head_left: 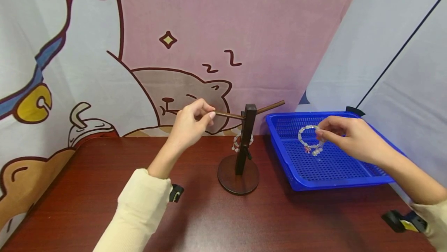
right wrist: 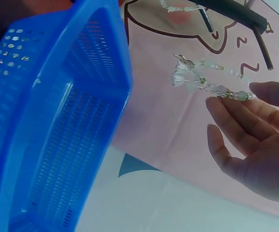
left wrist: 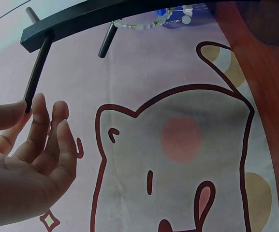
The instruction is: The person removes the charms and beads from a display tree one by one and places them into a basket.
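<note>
My left hand (head_left: 193,122) pinches the left tip of a wooden peg (head_left: 228,115) on a dark jewelry stand (head_left: 248,135) with a round base. The left wrist view shows thumb and fingertips at the peg's end. To the right, my right hand (head_left: 352,137) pinches a beaded bracelet (head_left: 307,146) between thumb and fingers, held up above a blue basket. The bracelet has pale, translucent beads and a flower-like charm (right wrist: 180,77), and it hangs as an open loop. Another beaded bracelet (head_left: 236,143) hangs from the stand's lower peg, partly hidden behind the post.
A blue perforated plastic basket (head_left: 291,170) stands at the right of the reddish-brown table (head_left: 104,190). Behind the table hangs a pink and white cartoon-print cloth (head_left: 279,30). The stand's upper right peg (head_left: 272,106) points toward the basket.
</note>
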`<state>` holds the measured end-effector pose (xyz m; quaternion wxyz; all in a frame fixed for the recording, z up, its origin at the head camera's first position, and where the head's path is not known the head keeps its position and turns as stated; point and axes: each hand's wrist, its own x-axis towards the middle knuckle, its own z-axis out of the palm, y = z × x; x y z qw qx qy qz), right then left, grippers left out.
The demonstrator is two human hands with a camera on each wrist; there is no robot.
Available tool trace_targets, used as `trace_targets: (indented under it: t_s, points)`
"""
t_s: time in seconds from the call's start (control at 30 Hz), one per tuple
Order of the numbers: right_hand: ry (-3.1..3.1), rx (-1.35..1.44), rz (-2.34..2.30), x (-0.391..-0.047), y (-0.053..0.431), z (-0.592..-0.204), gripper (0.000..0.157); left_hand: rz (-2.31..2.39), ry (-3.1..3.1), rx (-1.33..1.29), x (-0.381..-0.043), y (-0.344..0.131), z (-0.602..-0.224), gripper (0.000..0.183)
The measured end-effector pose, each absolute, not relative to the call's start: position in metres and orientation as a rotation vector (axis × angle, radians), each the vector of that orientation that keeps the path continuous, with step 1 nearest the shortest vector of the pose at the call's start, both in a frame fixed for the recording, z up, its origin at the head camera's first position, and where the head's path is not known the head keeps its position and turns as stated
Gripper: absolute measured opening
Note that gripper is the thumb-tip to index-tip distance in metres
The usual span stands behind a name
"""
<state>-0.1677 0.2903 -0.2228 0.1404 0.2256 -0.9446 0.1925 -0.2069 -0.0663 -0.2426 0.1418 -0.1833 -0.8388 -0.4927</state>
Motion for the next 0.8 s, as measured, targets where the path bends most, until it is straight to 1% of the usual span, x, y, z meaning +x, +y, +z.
trace_targets:
  t_s: [0.23,0.53,0.8]
  points:
    - [-2.738,0.667,0.583,-0.163,0.296,-0.238,0.009,-1.425,-2.422,-0.521,-0.205,-0.066,-0.242,0.007]
    - [-2.807,0.618,0.646,-0.157,0.309,-0.269,0.010,-1.427,-2.418,-0.529,-0.206,-0.066,-0.242,0.007]
    - [-2.817,0.632,0.725,-0.155,0.311,-0.292,0.011,-1.427,-2.418,-0.520,-0.206,-0.065,-0.242,0.007]
